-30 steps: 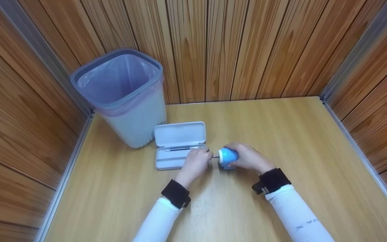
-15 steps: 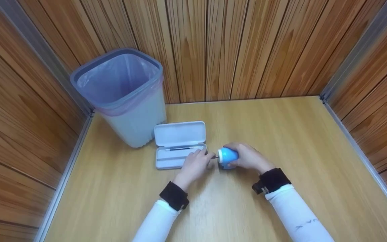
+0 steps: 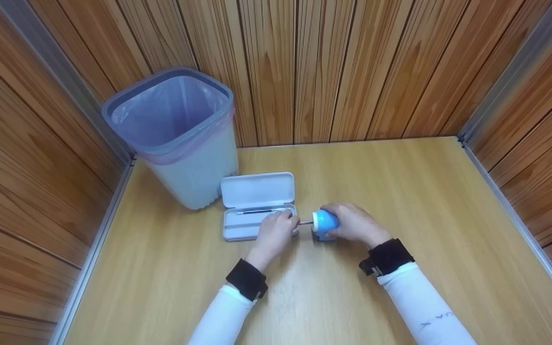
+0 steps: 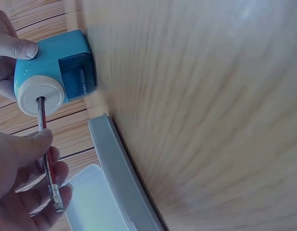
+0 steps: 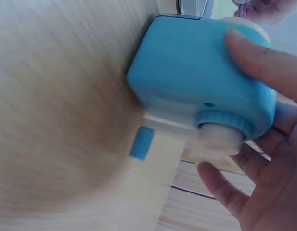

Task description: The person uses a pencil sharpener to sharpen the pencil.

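Observation:
A pencil (image 4: 48, 166), dark with red stripes, has one end in the pale round mouth of a blue pencil sharpener (image 4: 47, 53). My left hand (image 3: 276, 232) pinches the pencil between thumb and fingers, close beside the sharpener. Its far end sticks out past the fingers in the left wrist view. On the other side, my right hand (image 3: 358, 226) grips the sharpener's body (image 5: 201, 67), thumb on one face and other fingers partly hidden behind. A crank with a blue knob (image 5: 142, 143) hangs off the sharpener's back, near the wooden tabletop (image 5: 57, 96).
A light grey pencil case (image 3: 257, 190) lies with its lid raised, partly covered by my left hand. One slim dark pen or pencil (image 3: 254, 211) rests inside it. Behind it on the left stands a lined waste bin (image 3: 194, 177). Wood-panelled walls (image 3: 324, 72) enclose the table.
My left hand has shifted slightly left and regripped the pencil after its fingers loosened. More of the pencil shows outside the sharpener than half a second ago. The right hand stays in place.

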The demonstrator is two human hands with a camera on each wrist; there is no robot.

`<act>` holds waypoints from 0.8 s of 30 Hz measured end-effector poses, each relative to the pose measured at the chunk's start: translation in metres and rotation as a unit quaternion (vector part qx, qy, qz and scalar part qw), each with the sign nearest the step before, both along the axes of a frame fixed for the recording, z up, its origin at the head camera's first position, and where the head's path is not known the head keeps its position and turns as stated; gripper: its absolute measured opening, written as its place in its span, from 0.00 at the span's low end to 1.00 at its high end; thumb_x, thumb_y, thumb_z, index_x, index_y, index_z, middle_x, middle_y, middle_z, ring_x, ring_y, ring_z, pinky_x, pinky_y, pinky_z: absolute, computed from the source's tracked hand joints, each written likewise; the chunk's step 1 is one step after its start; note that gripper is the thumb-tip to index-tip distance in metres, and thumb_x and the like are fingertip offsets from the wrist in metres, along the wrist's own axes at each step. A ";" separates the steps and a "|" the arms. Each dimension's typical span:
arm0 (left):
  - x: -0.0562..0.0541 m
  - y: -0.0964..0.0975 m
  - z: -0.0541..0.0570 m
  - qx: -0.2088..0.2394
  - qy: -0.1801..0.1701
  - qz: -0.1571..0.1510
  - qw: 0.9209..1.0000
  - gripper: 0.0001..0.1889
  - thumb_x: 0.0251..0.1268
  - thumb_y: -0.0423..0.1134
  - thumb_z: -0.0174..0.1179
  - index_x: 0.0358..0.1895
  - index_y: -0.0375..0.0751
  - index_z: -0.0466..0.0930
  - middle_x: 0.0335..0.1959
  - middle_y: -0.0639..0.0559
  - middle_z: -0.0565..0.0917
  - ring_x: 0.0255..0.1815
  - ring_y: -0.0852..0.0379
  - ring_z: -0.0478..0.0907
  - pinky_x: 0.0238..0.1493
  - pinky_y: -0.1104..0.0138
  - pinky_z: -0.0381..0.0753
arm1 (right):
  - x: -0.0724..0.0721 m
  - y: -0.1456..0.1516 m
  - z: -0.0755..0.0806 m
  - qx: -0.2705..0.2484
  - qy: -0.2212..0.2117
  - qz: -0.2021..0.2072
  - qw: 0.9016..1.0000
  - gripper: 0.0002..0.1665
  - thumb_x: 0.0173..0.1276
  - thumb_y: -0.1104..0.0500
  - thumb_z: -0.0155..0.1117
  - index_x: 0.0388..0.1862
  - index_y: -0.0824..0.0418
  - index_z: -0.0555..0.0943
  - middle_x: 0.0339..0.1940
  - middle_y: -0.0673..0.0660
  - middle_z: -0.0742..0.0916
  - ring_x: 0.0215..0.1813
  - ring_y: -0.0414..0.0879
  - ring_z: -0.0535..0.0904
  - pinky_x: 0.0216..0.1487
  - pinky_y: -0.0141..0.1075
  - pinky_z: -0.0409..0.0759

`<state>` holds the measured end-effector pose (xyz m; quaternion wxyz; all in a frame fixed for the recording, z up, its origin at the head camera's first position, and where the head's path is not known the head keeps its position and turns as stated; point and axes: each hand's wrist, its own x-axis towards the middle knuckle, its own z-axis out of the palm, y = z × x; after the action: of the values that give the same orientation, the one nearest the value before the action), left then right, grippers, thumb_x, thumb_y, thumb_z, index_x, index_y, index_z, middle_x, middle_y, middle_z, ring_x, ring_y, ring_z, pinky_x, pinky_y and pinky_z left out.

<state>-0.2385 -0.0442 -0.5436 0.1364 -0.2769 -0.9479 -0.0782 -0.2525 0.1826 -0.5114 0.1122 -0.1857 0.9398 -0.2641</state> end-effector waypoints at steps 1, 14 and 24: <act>0.000 0.000 0.000 0.002 0.006 -0.002 1.000 0.05 0.64 0.35 0.65 0.41 0.43 0.87 0.34 0.50 0.82 0.32 0.54 0.80 0.33 0.66 0.80 | 0.000 -0.001 0.001 0.009 0.006 0.000 1.000 0.39 0.54 0.55 0.79 0.65 0.56 0.76 0.58 0.56 0.82 0.58 0.55 0.77 0.60 0.57 0.73; -0.008 -0.004 -0.005 0.040 0.025 -0.055 0.997 0.05 0.62 0.27 0.60 0.34 0.36 0.86 0.32 0.46 0.80 0.32 0.51 0.78 0.35 0.62 0.79 | 0.000 -0.004 -0.007 0.022 0.061 0.022 0.998 0.38 0.50 0.51 0.82 0.60 0.60 0.79 0.51 0.57 0.85 0.52 0.53 0.80 0.56 0.53 0.77; -0.007 -0.010 -0.005 0.028 0.049 -0.075 0.996 0.08 0.60 0.27 0.63 0.38 0.41 0.88 0.33 0.49 0.82 0.33 0.53 0.80 0.35 0.65 0.79 | 0.001 -0.003 -0.012 -0.008 0.047 0.031 0.998 0.38 0.51 0.52 0.81 0.61 0.59 0.79 0.52 0.57 0.85 0.53 0.52 0.80 0.56 0.52 0.77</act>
<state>-0.2451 -0.0541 -0.5490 0.1839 -0.3465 -0.9142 -0.1012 -0.2515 0.1795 -0.5232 0.0742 -0.2280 0.9356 -0.2591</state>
